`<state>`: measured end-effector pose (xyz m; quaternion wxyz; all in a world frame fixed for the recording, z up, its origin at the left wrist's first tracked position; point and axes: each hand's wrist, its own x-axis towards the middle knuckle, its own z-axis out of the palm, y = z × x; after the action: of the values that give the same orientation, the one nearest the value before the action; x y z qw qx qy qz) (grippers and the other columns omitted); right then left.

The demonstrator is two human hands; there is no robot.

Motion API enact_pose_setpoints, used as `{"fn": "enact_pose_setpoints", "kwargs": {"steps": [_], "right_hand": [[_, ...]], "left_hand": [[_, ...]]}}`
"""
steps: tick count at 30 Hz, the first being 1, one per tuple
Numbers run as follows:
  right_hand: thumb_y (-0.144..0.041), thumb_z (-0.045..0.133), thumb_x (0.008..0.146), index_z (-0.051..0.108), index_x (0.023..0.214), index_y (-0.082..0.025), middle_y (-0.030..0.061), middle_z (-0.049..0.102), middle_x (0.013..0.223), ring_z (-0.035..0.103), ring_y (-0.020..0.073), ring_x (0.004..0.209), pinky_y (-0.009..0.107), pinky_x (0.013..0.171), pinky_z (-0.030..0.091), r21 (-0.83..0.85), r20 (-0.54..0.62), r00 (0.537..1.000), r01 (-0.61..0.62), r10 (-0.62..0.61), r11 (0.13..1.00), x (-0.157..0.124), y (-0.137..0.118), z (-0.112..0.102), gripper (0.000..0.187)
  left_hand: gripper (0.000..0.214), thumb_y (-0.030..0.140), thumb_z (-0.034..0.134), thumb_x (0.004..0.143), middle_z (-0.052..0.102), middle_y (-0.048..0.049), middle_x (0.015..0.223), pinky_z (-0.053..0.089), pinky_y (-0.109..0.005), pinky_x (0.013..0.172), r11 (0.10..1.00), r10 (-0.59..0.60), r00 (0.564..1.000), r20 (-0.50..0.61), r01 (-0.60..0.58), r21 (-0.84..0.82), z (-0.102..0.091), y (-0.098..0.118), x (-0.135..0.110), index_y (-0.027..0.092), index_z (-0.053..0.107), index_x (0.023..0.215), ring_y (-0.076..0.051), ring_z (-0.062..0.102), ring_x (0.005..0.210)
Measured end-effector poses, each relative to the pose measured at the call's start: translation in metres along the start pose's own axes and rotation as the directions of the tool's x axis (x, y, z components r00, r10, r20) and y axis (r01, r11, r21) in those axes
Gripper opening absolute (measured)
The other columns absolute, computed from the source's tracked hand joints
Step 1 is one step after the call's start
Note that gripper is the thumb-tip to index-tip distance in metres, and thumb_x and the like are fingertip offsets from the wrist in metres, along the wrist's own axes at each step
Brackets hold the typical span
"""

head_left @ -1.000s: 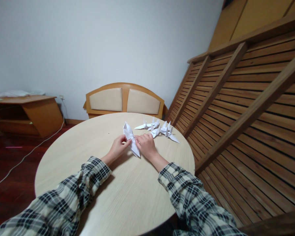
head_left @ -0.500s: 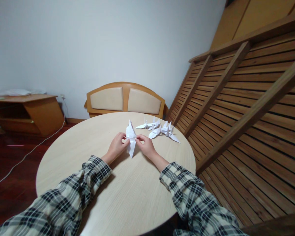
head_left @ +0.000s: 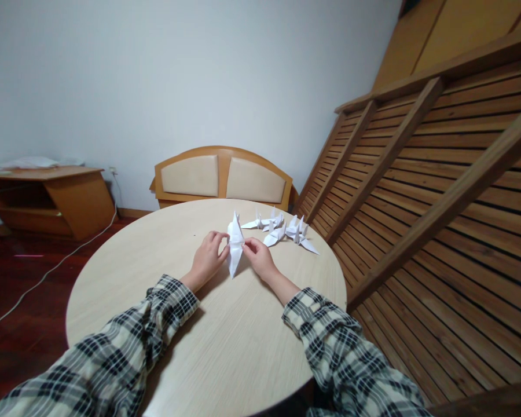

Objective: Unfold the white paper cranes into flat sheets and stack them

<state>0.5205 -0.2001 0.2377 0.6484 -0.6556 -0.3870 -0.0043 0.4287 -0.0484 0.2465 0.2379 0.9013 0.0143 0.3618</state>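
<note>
A white origami crane (head_left: 235, 246) is held just above the table, its pointed ends facing away from me and toward me. My right hand (head_left: 260, 258) pinches its right side between thumb and fingertips. At its left side is my left hand (head_left: 209, 258), thumb and index finger against the paper edge, with a small gap showing between them. Several finished white paper cranes (head_left: 275, 233) lie grouped beyond my right hand. The small folds under my fingertips are too fine to make out.
The round pale wooden table (head_left: 125, 278) carries the cranes. A padded headboard (head_left: 221, 174) stands behind it against the wall. Wooden slats (head_left: 417, 202) lean along the right side. At left are a low cabinet (head_left: 78, 202) and a white cable (head_left: 47, 275) on the floor.
The held crane has turned slightly and its far tip has shifted right. My left fingers have spread a little at its edge. My right hand has barely moved.
</note>
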Motion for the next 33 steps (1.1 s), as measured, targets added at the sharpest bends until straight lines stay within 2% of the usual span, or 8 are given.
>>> {"fn": "enact_pose_setpoints", "kwargs": {"steps": [5, 11, 17, 22, 28, 33], "right_hand": [[-0.034, 0.062, 0.076, 0.062, 0.086, -0.018, 0.0028, 0.068, 0.085, 0.062, 0.0175, 0.083, 0.03, 0.08, 0.05, 0.109, 0.009, 0.998, -0.067, 0.067, 0.992, 0.001, 0.002, 0.003, 0.018], [-0.033, 0.063, 0.075, 0.061, 0.084, -0.018, 0.0015, 0.067, 0.082, 0.061, 0.0161, 0.078, 0.029, 0.077, 0.049, 0.165, 0.033, 0.994, -0.112, 0.108, 0.98, 0.0, 0.002, 0.004, 0.017], [-0.033, 0.063, 0.076, 0.063, 0.084, -0.018, 0.0026, 0.068, 0.083, 0.061, 0.017, 0.08, 0.029, 0.077, 0.049, 0.106, 0.027, 0.995, -0.099, 0.097, 0.989, -0.002, 0.001, 0.004, 0.017], [-0.034, 0.061, 0.079, 0.063, 0.084, -0.018, 0.0035, 0.068, 0.084, 0.062, 0.0175, 0.081, 0.03, 0.078, 0.05, 0.064, 0.039, 0.999, -0.027, 0.025, 0.998, -0.003, -0.002, 0.005, 0.017], [-0.033, 0.059, 0.08, 0.063, 0.085, -0.018, 0.004, 0.067, 0.084, 0.063, 0.0178, 0.08, 0.031, 0.077, 0.05, 0.015, 0.033, 0.999, 0.006, -0.007, 1.0, -0.004, -0.001, 0.005, 0.016], [-0.032, 0.058, 0.081, 0.062, 0.085, -0.018, 0.0039, 0.067, 0.085, 0.063, 0.0175, 0.081, 0.031, 0.079, 0.05, 0.018, 0.03, 1.0, 0.004, -0.004, 1.0, -0.004, 0.0, 0.006, 0.015]], "left_hand": [[0.027, 0.031, 0.044, 0.093, 0.063, -0.0104, 0.104, 0.046, -0.038, 0.085, 1.0, 0.005, 0.999, 0.052, -0.006, 0.016, -0.003, 0.005, 0.0, 0.02, 0.057, 0.114, -0.025, 0.059, 0.095], [0.029, 0.036, 0.049, 0.091, 0.065, -0.0079, 0.091, 0.044, -0.033, 0.073, 0.997, -0.07, 0.997, 0.043, 0.069, 0.024, -0.004, 0.004, 0.0, 0.021, 0.056, 0.115, -0.024, 0.06, 0.083], [0.025, 0.033, 0.052, 0.09, 0.068, -0.0094, 0.087, 0.043, -0.032, 0.073, 0.971, 0.035, 0.996, 0.079, -0.053, 0.234, -0.01, 0.0, 0.007, 0.02, 0.06, 0.11, -0.025, 0.062, 0.083], [0.03, 0.028, 0.051, 0.09, 0.071, -0.0118, 0.091, 0.044, -0.032, 0.073, 0.942, 0.053, 0.991, 0.126, -0.091, 0.323, -0.014, 0.003, 0.008, 0.019, 0.058, 0.118, -0.026, 0.065, 0.084], [0.04, 0.025, 0.051, 0.089, 0.072, -0.0126, 0.093, 0.043, -0.031, 0.068, 0.955, 0.027, 0.987, 0.157, -0.072, 0.287, -0.013, 0.0, 0.005, 0.018, 0.051, 0.129, -0.028, 0.067, 0.082], [0.037, 0.025, 0.052, 0.088, 0.071, -0.0107, 0.089, 0.042, -0.03, 0.069, 0.985, 0.005, 0.991, 0.134, -0.028, 0.169, -0.013, 0.0, 0.003, 0.021, 0.054, 0.125, -0.026, 0.065, 0.08]]}}
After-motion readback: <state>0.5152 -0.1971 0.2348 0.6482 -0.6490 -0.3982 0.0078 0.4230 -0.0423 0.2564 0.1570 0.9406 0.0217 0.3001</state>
